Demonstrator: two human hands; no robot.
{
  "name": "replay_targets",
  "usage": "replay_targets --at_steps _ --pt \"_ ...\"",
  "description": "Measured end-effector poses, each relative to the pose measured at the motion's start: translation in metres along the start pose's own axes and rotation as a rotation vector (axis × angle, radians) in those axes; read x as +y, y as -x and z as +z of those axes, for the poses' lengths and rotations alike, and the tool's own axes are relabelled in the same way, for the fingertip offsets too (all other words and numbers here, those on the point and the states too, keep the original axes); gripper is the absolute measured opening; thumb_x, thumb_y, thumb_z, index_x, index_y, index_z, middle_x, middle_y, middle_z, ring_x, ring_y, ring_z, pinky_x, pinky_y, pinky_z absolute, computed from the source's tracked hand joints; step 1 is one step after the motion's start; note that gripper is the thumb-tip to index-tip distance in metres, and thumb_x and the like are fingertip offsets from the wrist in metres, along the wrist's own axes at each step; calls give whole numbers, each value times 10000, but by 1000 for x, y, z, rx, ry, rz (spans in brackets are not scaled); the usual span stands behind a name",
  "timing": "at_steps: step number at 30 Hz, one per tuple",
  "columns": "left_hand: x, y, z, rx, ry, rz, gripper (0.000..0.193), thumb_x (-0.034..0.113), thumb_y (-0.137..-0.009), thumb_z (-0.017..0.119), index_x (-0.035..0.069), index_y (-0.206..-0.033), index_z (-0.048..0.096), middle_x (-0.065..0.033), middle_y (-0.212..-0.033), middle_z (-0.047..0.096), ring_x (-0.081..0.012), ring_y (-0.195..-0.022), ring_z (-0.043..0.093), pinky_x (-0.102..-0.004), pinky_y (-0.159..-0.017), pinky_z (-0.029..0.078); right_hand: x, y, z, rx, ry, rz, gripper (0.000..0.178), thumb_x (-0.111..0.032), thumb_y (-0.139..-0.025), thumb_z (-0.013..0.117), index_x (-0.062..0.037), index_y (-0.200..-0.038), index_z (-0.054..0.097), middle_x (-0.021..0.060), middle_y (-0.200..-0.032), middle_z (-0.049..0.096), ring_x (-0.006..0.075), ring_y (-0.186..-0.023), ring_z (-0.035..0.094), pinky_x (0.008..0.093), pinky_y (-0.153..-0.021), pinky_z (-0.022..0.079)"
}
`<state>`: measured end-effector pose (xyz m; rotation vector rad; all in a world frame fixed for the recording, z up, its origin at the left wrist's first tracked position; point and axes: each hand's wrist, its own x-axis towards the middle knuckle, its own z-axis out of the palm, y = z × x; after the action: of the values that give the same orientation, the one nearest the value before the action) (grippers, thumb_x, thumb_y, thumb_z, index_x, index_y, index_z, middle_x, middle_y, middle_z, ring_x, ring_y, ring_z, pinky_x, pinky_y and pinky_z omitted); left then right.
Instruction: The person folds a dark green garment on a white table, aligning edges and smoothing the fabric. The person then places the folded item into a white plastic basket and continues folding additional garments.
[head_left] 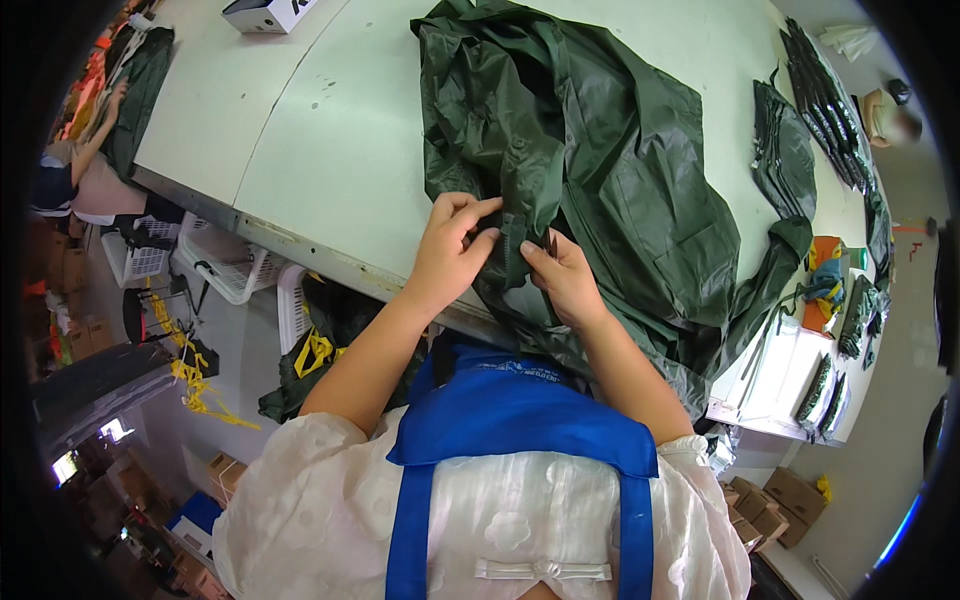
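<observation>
A dark green, shiny raincoat [640, 200] lies crumpled across the table in front of me, its lower part hanging over the near edge. Its front strip, with a zipper [512, 238], runs between my hands. My left hand [452, 245] grips the fabric on the left of that strip, thumb and forefinger bent against it. On the other side, my right hand [568, 278] is closed, its thumb touching the strip's edge. From its fingers stick up small dark points [551, 241], which look like thread snips; the rest is hidden in the hand.
The pale table [330, 150] carries a white box [268, 14] at the far left and stacks of dark packed garments [785, 150] at right. White plastic baskets [235, 265] sit below the left edge. Another person [85, 175] handles dark fabric at far left. Cardboard boxes [790, 505] stand lower right.
</observation>
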<state>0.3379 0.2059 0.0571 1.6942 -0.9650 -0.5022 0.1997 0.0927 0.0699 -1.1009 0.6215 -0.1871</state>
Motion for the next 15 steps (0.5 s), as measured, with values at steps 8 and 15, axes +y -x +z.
replay_targets --at_steps 8,15 --pt "9 -7 -27 -134 138 134 292 -47 -732 646 50 -1007 635 -77 -1046 528 -183 -907 545 -267 -743 456 -5 -5 5 -152 59 82 114 -176 -943 561 -65 -927 580 -77 -694 459 21 -607 380 208 -534 323" --pt "10 -8 -23 -74 -22 189 88 -8 -790 657 7 -872 631 -96 -933 643 -210 -815 616 -293 -715 493 -40 -72 -92 -158 973 -202 307 -44 -799 568 -27 -1103 614 106 -1113 641 206 -1004 622 323 -902 472"
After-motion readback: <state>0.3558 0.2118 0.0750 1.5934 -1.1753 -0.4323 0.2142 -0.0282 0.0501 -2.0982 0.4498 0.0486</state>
